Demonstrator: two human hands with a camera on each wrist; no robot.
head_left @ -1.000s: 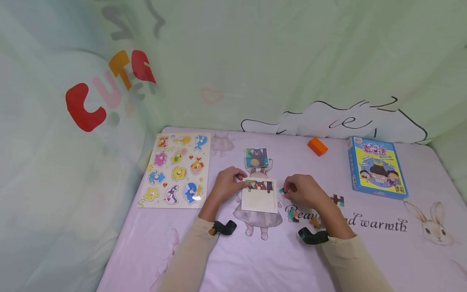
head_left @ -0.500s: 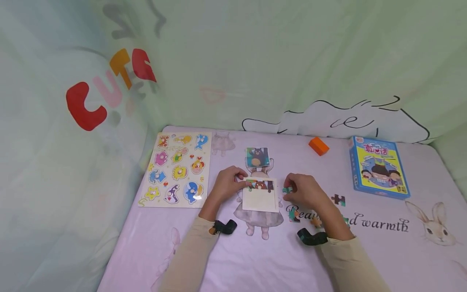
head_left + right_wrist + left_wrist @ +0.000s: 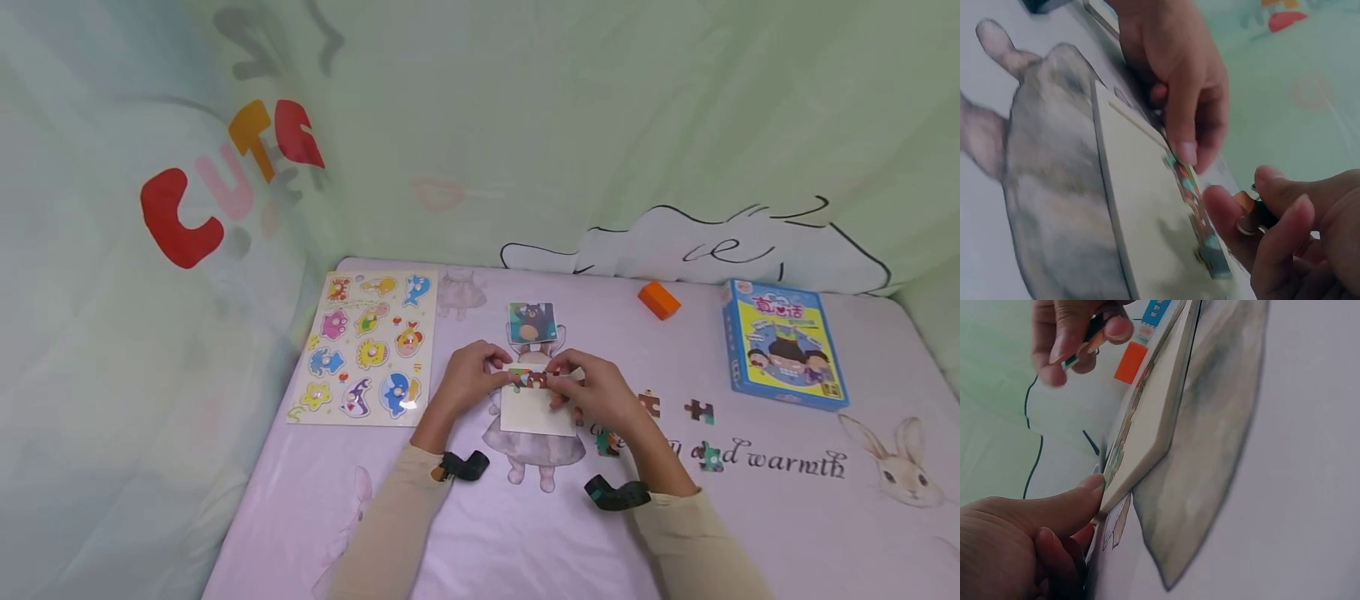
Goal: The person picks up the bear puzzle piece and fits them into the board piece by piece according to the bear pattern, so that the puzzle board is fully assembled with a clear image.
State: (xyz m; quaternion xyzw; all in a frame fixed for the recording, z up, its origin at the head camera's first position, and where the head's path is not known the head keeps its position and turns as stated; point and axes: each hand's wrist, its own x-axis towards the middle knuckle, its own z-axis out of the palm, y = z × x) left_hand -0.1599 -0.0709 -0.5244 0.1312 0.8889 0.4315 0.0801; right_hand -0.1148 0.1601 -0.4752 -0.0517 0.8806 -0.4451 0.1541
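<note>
A cream puzzle board [image 3: 536, 415] lies in front of the person, with a row of joined bear-picture pieces [image 3: 536, 380] along its far edge. My left hand [image 3: 471, 380] grips the board's far left corner, thumb [image 3: 1079, 497] on top and the other fingers curled at the edge. Over the board's right part, my right hand [image 3: 596, 393] pinches a small jigsaw piece [image 3: 1246, 201] with orange and dark colouring between thumb and fingers. In the left wrist view that piece is held up off the board, its green edge showing. Fingers cover much of it.
Several loose jigsaw pieces [image 3: 700, 411] lie right of the board. Behind it is a bear picture card [image 3: 533, 322]. A sea-animal peg board [image 3: 363, 350] lies left; an orange block [image 3: 659, 300] and a blue-yellow box [image 3: 785, 344] stand back right. Fabric curtains [image 3: 570, 142] enclose the table.
My right hand has moved left with the jigsaw piece, from beside the board to over its right part, uncovering loose pieces behind it. The left hand stays at the board's corner.
</note>
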